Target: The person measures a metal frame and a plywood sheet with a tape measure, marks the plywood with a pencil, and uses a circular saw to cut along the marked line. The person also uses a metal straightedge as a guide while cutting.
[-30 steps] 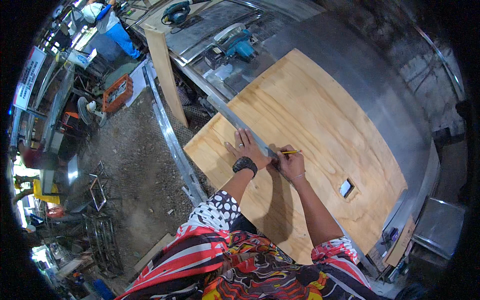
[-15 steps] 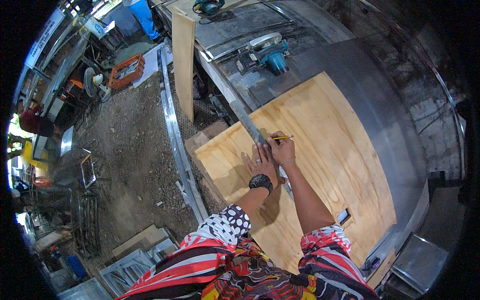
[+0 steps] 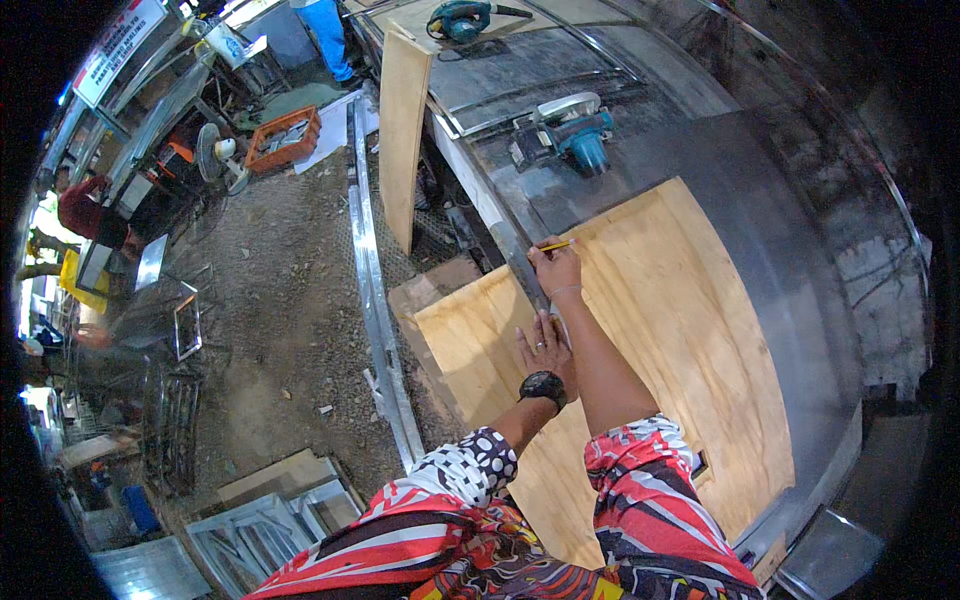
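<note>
A light plywood sheet (image 3: 680,330) lies in front of me, with a long grey metal bar (image 3: 525,272) across its left part. My left hand (image 3: 548,358), a black watch on its wrist, rests flat on the bar with its fingers stretched out. Just beyond it, my right hand (image 3: 558,272) pinches a yellow pencil (image 3: 558,245) alongside the bar, close to the sheet's far edge. The pencil's eraser end points right; its tip is hidden by the fingers. A small rectangular cutout (image 3: 699,463) shows partly beside my right sleeve.
Beyond the sheet, a teal circular saw (image 3: 580,140) sits on the dark metal table (image 3: 720,170), with a teal blower (image 3: 460,22) farther back. A plywood strip (image 3: 404,140) stands at the table's left. Metal lengths (image 3: 370,270), an orange crate (image 3: 283,140) and a fan (image 3: 217,150) are further left.
My right hand has moved away from me along the bar with the pencil, toward the sheet's far edge. My left hand stays on the bar. The whole view has shifted slightly.
</note>
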{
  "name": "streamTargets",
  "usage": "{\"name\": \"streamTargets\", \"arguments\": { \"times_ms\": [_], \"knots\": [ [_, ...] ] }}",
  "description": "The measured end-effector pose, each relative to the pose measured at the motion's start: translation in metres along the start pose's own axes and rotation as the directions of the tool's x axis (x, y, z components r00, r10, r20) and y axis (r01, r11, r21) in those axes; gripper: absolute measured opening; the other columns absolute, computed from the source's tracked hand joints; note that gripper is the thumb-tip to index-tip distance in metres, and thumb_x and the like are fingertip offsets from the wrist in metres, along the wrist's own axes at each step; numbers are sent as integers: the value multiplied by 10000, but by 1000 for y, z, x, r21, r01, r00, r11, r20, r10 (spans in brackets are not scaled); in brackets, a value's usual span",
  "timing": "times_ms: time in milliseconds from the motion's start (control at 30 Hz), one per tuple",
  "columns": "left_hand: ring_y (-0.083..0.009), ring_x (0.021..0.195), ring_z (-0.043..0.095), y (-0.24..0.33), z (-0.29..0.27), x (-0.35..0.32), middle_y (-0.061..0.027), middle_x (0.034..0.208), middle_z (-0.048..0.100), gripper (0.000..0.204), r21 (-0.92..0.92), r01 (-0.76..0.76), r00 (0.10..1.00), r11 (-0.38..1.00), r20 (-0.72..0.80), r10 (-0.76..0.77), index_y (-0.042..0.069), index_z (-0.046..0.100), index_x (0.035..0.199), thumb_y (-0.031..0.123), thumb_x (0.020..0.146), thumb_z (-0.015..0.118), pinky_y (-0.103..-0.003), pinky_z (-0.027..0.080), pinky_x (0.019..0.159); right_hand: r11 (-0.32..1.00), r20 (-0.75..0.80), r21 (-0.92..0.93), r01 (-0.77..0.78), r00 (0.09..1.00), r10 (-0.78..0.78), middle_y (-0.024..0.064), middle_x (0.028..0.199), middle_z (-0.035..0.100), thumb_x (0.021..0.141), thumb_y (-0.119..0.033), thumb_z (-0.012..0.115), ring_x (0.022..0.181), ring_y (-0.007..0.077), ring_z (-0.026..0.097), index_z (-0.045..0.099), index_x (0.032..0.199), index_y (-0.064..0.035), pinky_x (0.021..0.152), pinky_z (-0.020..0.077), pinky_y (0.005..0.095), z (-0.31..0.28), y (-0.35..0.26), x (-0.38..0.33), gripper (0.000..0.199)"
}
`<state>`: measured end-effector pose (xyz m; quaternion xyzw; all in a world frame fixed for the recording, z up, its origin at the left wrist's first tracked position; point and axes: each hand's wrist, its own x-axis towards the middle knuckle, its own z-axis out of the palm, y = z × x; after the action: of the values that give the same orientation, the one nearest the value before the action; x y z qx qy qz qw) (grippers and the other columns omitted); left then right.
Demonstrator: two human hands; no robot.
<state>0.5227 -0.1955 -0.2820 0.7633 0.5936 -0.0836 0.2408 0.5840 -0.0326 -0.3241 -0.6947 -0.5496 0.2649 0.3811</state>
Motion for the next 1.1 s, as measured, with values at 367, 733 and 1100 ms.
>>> {"name": "streamTargets", "arguments": {
  "times_ms": [367, 733, 1100],
  "knots": [
    [-439, 1583, 3, -7, -16, 0, -304, 1690, -20, 1162, -29, -10, 1000, 1000, -10, 9, -70, 24, 1610, 517, 840, 666, -714, -77, 1190, 998, 2, -25, 57, 998, -57, 151, 912, 754, 867, -201, 724, 868, 327, 725, 718, 981, -56, 816, 562, 402, 2, -13, -2, 184],
    [-414, 1585, -45, -10, -18, 8, -248, 1711, -24, 1519, 231, 0, 993, 973, 114, -27, -45, -22, 1620, 798, 620, 752, -743, -46, 1180, 924, 177, -355, -143, 960, 217, 225, 920, 724, 849, -336, 687, 934, 416, 689, 690, 914, -63, 1036, 490, 449, -144, 21, -170, 281],
    [-457, 1569, -61, -51, 10, 60, -288, 1694, -19, 1587, 366, -128, 990, 922, 108, 95, -45, -15, 1619, 911, 578, 709, -666, 59, 1231, 494, -162, -563, -662, 675, 720, 188, 896, 725, 837, -312, 697, 886, 389, 700, 730, 974, -134, 810, 569, 478, -332, 82, -502, 227]
  ]
}}
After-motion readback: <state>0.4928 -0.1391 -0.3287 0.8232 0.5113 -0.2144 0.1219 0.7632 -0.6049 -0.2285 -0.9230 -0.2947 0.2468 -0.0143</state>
